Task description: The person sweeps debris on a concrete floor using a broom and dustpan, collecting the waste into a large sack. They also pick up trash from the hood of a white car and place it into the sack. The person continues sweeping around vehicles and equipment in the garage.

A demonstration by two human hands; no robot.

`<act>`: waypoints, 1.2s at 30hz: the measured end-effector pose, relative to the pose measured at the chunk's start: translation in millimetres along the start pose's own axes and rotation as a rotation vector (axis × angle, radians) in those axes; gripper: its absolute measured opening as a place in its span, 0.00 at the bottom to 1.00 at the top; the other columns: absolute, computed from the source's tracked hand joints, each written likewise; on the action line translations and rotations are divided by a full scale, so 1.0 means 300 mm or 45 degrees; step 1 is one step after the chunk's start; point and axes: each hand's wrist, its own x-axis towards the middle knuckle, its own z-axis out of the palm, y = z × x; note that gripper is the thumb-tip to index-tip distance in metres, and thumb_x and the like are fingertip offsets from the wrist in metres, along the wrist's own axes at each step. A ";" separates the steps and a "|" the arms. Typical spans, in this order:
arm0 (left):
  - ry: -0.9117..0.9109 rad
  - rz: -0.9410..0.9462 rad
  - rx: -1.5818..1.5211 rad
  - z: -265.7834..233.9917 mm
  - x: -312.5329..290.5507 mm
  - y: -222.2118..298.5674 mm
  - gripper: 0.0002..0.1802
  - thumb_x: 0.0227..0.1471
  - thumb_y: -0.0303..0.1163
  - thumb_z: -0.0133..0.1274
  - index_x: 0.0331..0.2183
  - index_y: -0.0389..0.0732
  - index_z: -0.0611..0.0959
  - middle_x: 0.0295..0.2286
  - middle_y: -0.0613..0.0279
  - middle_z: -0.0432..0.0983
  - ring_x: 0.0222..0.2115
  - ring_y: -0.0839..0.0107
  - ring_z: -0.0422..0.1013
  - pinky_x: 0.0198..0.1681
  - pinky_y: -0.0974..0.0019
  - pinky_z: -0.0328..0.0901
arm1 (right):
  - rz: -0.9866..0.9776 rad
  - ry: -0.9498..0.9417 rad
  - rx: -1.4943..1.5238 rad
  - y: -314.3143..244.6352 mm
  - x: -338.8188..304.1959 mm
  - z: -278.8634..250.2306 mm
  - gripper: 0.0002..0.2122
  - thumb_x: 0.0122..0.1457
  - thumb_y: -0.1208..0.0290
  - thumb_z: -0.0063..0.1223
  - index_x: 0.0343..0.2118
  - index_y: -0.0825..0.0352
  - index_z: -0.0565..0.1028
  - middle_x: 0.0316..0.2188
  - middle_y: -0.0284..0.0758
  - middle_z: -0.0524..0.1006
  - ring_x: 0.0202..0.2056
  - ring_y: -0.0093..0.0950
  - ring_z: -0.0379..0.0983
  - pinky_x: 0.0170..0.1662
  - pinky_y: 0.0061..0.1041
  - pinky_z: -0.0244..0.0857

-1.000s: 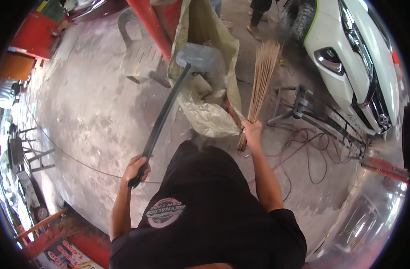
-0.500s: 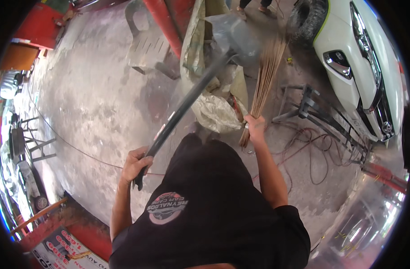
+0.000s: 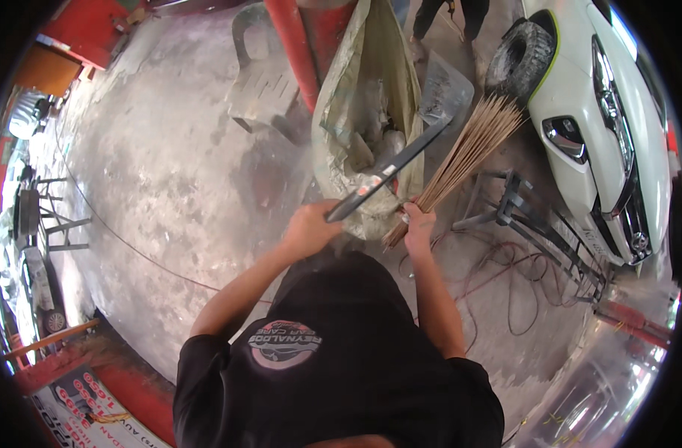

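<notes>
My left hand (image 3: pixel 313 230) is closed around the end of the dark handle of a long-handled dustpan (image 3: pixel 443 93). The handle slants over the mouth of a pale woven sack (image 3: pixel 332 112), and the pan hangs beyond the sack's right side. Inside the sack lies crumpled, dusty rubbish (image 3: pixel 384 138). In my right hand (image 3: pixel 420 230) is a stick broom (image 3: pixel 471 145), gripped near its bound end. Its loose sticks fan away from me to the right of the sack, their tips near the car's tyre.
A white car (image 3: pixel 580 97) with a dusty tyre (image 3: pixel 514 60) stands at the right. Below it are a dark metal stand (image 3: pixel 516 201) and tangled red hoses (image 3: pixel 520 280). Beyond the sack rises a red post (image 3: pixel 292 52), beside a plastic chair (image 3: pixel 263 89). Another person's legs (image 3: pixel 451 19) show at the top.
My left hand has moved right and forward, carrying the dustpan to the sack's right side. The sack's mouth now shows more fully. The broom tips have swung to the right.
</notes>
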 end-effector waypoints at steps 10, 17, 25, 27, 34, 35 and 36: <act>-0.014 -0.077 -0.033 -0.134 -0.108 0.102 0.25 0.44 0.30 0.61 0.48 0.43 0.85 0.31 0.47 0.82 0.31 0.58 0.80 0.38 0.60 0.72 | 0.029 0.149 0.068 -0.038 -0.052 0.004 0.11 0.53 0.82 0.58 0.39 0.69 0.72 0.30 0.36 0.75 0.27 0.28 0.75 0.31 0.29 0.74; -0.046 -0.231 0.063 -0.319 -0.246 0.141 0.26 0.46 0.27 0.61 0.50 0.41 0.84 0.27 0.58 0.82 0.25 0.79 0.72 0.33 0.68 0.69 | -0.098 -0.236 -0.035 -0.156 -0.144 0.112 0.10 0.56 0.81 0.58 0.41 0.70 0.73 0.36 0.39 0.78 0.33 0.31 0.79 0.36 0.32 0.77; -0.062 -0.154 -0.188 -0.234 -0.291 -0.159 0.26 0.47 0.32 0.62 0.51 0.41 0.83 0.28 0.54 0.83 0.26 0.77 0.73 0.33 0.66 0.70 | 0.342 -0.452 -0.020 -0.056 -0.161 0.280 0.26 0.61 0.75 0.57 0.61 0.69 0.63 0.48 0.41 0.74 0.45 0.36 0.79 0.40 0.34 0.77; -0.119 -0.239 -0.346 -0.244 -0.304 -0.153 0.25 0.46 0.36 0.62 0.49 0.40 0.84 0.27 0.51 0.82 0.26 0.69 0.76 0.34 0.61 0.70 | 0.348 -0.564 -0.023 -0.108 -0.238 0.326 0.31 0.64 0.73 0.54 0.68 0.59 0.55 0.52 0.42 0.72 0.48 0.38 0.78 0.41 0.36 0.77; 0.004 0.028 0.271 -0.322 -0.305 0.219 0.25 0.50 0.37 0.58 0.51 0.42 0.81 0.29 0.45 0.81 0.30 0.48 0.78 0.36 0.50 0.71 | 0.361 -0.642 0.076 -0.275 -0.275 0.486 0.29 0.65 0.71 0.50 0.68 0.54 0.57 0.52 0.36 0.71 0.47 0.32 0.72 0.52 0.36 0.67; 0.008 0.100 0.317 -0.328 -0.293 0.250 0.25 0.51 0.37 0.58 0.52 0.42 0.80 0.29 0.45 0.81 0.30 0.48 0.78 0.36 0.49 0.71 | 0.272 -0.641 0.063 -0.282 -0.251 0.477 0.29 0.64 0.72 0.51 0.68 0.56 0.58 0.52 0.37 0.71 0.47 0.31 0.71 0.51 0.36 0.67; 0.010 0.169 0.362 -0.330 -0.281 0.273 0.26 0.52 0.37 0.57 0.53 0.43 0.79 0.28 0.45 0.81 0.31 0.47 0.78 0.36 0.48 0.70 | 0.186 -0.640 0.051 -0.290 -0.225 0.463 0.29 0.63 0.73 0.51 0.67 0.58 0.59 0.51 0.37 0.71 0.46 0.31 0.71 0.51 0.35 0.67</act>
